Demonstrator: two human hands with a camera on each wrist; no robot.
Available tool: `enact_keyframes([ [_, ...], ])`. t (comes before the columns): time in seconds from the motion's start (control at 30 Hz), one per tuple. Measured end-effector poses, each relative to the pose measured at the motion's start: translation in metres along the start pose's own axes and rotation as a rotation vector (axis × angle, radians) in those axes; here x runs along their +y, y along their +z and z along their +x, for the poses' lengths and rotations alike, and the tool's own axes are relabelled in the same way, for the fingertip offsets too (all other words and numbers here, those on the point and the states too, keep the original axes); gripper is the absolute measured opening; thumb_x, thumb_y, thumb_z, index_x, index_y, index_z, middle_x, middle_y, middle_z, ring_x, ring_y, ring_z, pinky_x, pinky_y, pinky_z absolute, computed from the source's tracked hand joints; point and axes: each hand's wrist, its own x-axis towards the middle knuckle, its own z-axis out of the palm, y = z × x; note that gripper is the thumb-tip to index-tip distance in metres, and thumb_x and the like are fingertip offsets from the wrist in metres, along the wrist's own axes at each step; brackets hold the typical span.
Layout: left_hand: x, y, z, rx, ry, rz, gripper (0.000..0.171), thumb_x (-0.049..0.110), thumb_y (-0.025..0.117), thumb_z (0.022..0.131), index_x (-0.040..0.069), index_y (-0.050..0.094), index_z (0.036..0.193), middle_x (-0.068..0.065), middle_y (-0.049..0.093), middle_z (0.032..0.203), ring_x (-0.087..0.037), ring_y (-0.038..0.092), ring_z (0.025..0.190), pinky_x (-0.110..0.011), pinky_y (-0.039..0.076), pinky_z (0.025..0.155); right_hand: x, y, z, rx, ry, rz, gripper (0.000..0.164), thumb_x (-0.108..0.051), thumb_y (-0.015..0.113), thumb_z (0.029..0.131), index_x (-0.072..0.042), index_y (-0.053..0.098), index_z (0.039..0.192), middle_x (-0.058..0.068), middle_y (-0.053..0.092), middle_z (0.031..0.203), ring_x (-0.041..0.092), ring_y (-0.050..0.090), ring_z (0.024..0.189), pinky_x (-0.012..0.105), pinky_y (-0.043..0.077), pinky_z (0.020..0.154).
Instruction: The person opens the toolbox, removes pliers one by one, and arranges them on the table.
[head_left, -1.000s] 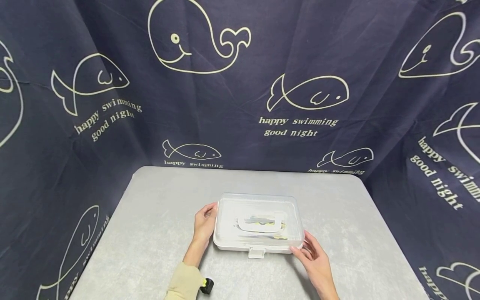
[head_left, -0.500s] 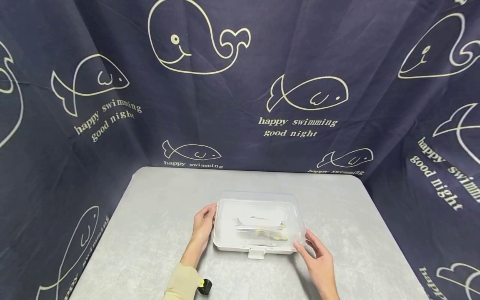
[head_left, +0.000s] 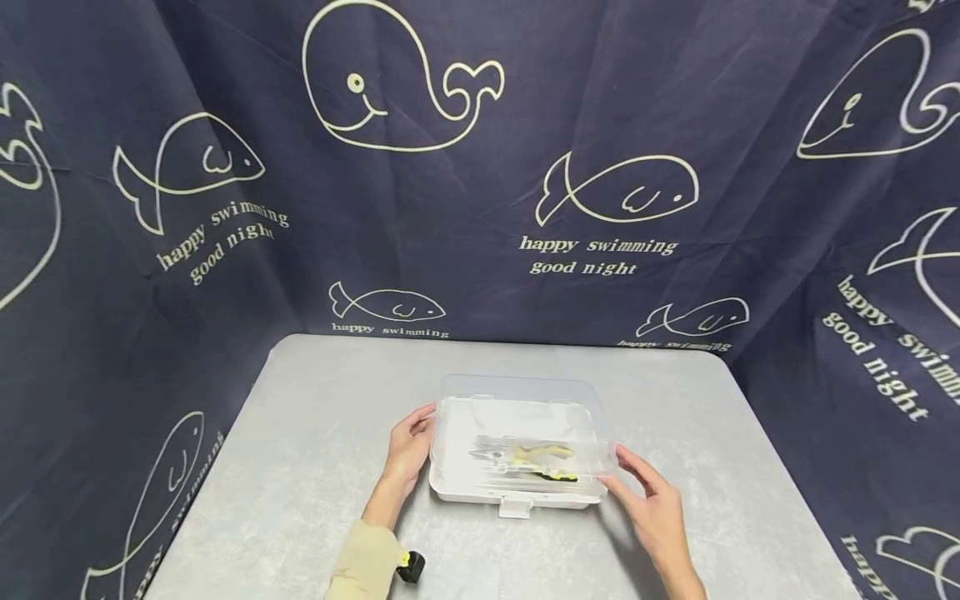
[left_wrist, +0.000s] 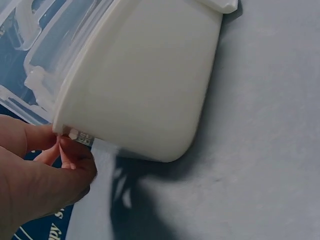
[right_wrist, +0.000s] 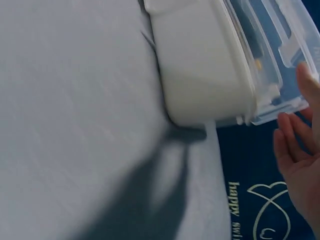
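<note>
A white storage box (head_left: 480, 497) with a front latch (head_left: 515, 507) stands on the table. Its clear lid (head_left: 525, 386) is tilted partly up. Inside lie pliers with yellow handles (head_left: 543, 452) and a black-and-yellow item (head_left: 558, 477), blurred by the plastic. My left hand (head_left: 409, 448) pinches the box's rim at the left side; in the left wrist view its fingers (left_wrist: 75, 172) meet just below the edge. My right hand (head_left: 655, 504) holds the lid's right front corner between thumb and fingers. In the right wrist view the lid (right_wrist: 290, 50) stands away from the box's wall.
The grey table (head_left: 300, 467) has rounded far corners. A dark blue curtain (head_left: 465, 225) with white fish and whale outlines hangs round its back and sides. A small black-and-yellow piece (head_left: 411, 567) sits by my left cuff.
The lid has swung up at its front, and my right hand has risen and shifted slightly right with it. My left hand has stayed at the box's left side.
</note>
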Motion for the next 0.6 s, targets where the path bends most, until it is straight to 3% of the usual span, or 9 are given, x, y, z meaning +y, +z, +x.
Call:
enact_keyframes([
  [0.2, 0.005, 0.001, 0.000, -0.002, 0.016, 0.021, 0.038, 0.001, 0.050, 0.102, 0.000, 0.060, 0.139, -0.017, 0.063, 0.125, -0.028, 0.056, 0.118, -0.041, 0.047, 0.101, -0.004, -0.017, 0.025, -0.173, -0.073, 0.038, 0.045, 0.015, 0.084, 0.073, 0.010, 0.069, 0.115, 0.016, 0.069, 0.124, -0.003, 0.062, 0.115, 0.014, 0.044, 0.102],
  [0.43, 0.008, 0.001, -0.001, -0.003, 0.007, 0.023, 0.037, 0.004, 0.052, 0.103, 0.001, 0.060, 0.139, -0.017, 0.064, 0.124, -0.027, 0.058, 0.116, -0.036, 0.049, 0.097, 0.001, -0.027, 0.048, -0.324, -0.159, 0.055, 0.042, 0.014, 0.086, 0.070, 0.005, 0.068, 0.107, -0.007, 0.067, 0.122, -0.003, 0.060, 0.117, 0.015, 0.043, 0.104],
  [0.6, 0.005, -0.001, 0.001, -0.007, 0.003, 0.033, 0.036, 0.004, 0.054, 0.102, 0.001, 0.061, 0.138, -0.017, 0.065, 0.122, -0.025, 0.059, 0.113, -0.032, 0.050, 0.092, 0.007, -0.027, 0.056, -0.351, -0.219, 0.039, 0.047, 0.015, 0.086, 0.069, 0.008, 0.067, 0.110, 0.010, 0.069, 0.120, -0.002, 0.060, 0.118, 0.016, 0.043, 0.104],
])
